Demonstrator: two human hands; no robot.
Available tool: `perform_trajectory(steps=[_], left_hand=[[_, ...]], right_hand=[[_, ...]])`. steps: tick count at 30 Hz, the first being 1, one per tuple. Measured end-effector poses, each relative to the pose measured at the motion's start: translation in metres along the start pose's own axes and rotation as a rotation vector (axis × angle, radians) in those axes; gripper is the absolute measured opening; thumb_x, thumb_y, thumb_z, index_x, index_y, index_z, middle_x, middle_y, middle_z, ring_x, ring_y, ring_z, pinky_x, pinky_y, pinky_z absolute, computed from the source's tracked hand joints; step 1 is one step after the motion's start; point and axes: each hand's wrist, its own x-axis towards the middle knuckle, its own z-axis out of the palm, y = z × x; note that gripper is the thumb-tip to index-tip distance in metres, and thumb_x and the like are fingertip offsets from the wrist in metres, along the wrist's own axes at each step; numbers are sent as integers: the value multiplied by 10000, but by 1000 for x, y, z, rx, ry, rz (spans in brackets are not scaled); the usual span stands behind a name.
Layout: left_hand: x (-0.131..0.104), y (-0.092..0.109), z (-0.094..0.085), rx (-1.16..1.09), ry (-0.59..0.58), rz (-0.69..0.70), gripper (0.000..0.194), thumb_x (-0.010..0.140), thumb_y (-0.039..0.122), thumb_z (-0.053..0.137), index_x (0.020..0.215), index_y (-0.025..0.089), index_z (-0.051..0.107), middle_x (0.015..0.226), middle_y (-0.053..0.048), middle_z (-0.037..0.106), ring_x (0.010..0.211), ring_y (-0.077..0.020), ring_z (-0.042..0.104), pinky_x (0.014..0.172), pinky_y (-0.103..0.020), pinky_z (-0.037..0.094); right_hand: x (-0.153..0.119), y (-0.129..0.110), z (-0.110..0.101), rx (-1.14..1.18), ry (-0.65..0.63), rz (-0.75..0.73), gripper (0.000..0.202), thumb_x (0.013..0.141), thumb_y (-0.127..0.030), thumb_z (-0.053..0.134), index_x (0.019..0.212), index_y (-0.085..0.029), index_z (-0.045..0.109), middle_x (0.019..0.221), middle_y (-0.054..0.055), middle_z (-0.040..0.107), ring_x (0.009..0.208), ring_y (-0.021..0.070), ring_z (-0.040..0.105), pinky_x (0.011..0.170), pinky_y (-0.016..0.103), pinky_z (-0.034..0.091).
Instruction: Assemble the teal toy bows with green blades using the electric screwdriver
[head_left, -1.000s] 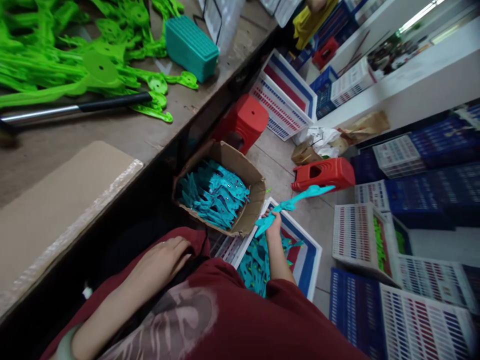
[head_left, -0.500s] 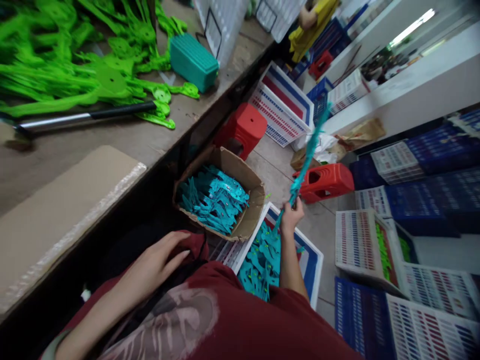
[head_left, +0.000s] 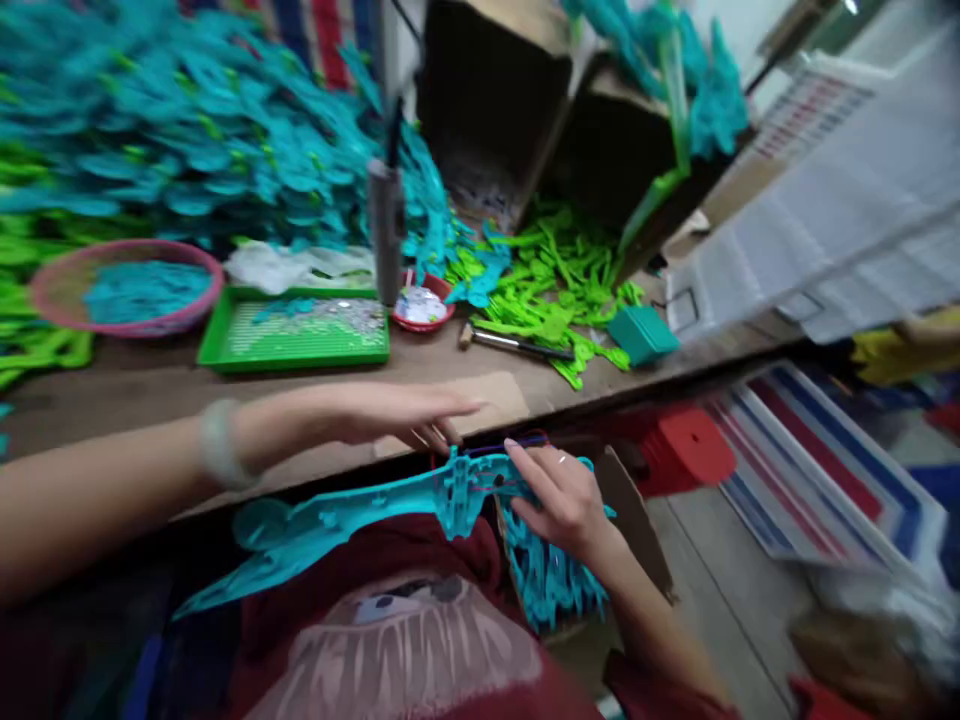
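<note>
A turquoise plastic toy sword shell (head_left: 375,505) lies across the front of my body, its open ribbed inside facing up. My right hand (head_left: 562,495) grips it by the handle end, fingers over the top. Thin red and blue wires (head_left: 517,441) show beside the handle. My left hand (head_left: 397,412) hovers just above the guard with fingers stretched out, over the bench edge; whether its lower fingers touch the wires I cannot tell. Beneath my right hand, a cardboard box (head_left: 626,510) holds more turquoise shells (head_left: 551,575).
On the bench (head_left: 300,385) are a green tray (head_left: 292,355) of small metal parts, a pink basket (head_left: 127,325), a red bowl (head_left: 424,318), a hammer (head_left: 517,343) and green plastic parts (head_left: 555,275). Turquoise parts (head_left: 225,140) pile up behind. A red stool (head_left: 694,450) stands right.
The view has swung left toward the bench. My right hand has brought the turquoise shell from over the floor crate to my front. My left hand has risen from my lap to beside it.
</note>
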Motion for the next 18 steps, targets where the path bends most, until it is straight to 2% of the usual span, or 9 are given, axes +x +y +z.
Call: perform_trajectory(steps=[1, 3, 5, 6, 9, 12, 14, 16, 18], left_hand=[[5, -2, 6, -25, -26, -44, 209, 844, 323, 738, 969, 156, 724, 777, -50, 721, 720, -206, 677, 668, -312, 519], [13, -4, 15, -115, -174, -217, 281, 717, 216, 842, 962, 145, 724, 694, -21, 698, 612, -166, 627, 627, -293, 499], [18, -3, 12, -203, -242, -309, 313, 680, 142, 849, 964, 130, 717, 719, -36, 712, 622, -156, 633, 639, -289, 503], [19, -1, 5, -243, -218, -304, 275, 700, 126, 825, 950, 127, 710, 756, -52, 724, 659, -157, 650, 664, -291, 513], [17, 12, -41, -353, 9, -158, 32, 842, 154, 686, 867, 149, 666, 793, -41, 711, 736, -129, 660, 753, -280, 531], [6, 20, -101, -419, 285, 51, 81, 943, 202, 565, 923, 188, 642, 740, 11, 652, 717, -95, 615, 797, -255, 528], [-6, 17, -135, -405, 457, 170, 78, 951, 216, 559, 984, 200, 628, 727, 24, 636, 717, -92, 601, 810, -247, 522], [-20, 5, -153, -351, 586, 237, 97, 949, 253, 570, 1010, 198, 619, 729, 22, 643, 727, -103, 608, 814, -260, 517], [-31, -11, -154, -265, 630, 242, 159, 941, 312, 582, 1012, 181, 639, 742, 0, 673, 730, -132, 624, 794, -289, 512]], right_hand=[[15, -4, 2, -2, -21, -56, 600, 924, -215, 538, 1499, -80, 430, 968, 112, 706, 829, 234, 648, 750, 362, 551], [35, -12, 6, -31, -42, -120, 529, 917, -201, 537, 1423, -55, 497, 973, 124, 709, 827, 243, 648, 749, 372, 556], [45, -17, 11, -62, -56, -126, 508, 910, -197, 534, 1396, -50, 510, 1001, 135, 716, 843, 251, 659, 763, 375, 567], [46, -18, 15, -68, -65, -108, 511, 907, -198, 528, 1395, -52, 506, 1014, 141, 719, 854, 256, 667, 770, 375, 574], [42, -11, 38, -40, -90, -26, 493, 893, -201, 504, 1368, -69, 512, 1016, 149, 725, 850, 261, 693, 740, 361, 595], [37, 12, 77, 33, -117, 31, 458, 878, -170, 478, 1330, -103, 517, 1038, 144, 732, 852, 256, 719, 710, 351, 611], [42, 29, 100, 102, -148, 48, 449, 878, -151, 461, 1325, -124, 506, 1086, 138, 728, 901, 253, 731, 734, 352, 621], [55, 41, 113, 120, -181, 48, 438, 900, -177, 467, 1335, -139, 504, 1168, 155, 701, 931, 264, 730, 742, 373, 623], [76, 44, 111, 50, -168, 31, 415, 939, -265, 488, 1335, -147, 526, 1250, 197, 660, 937, 310, 720, 728, 437, 615]])
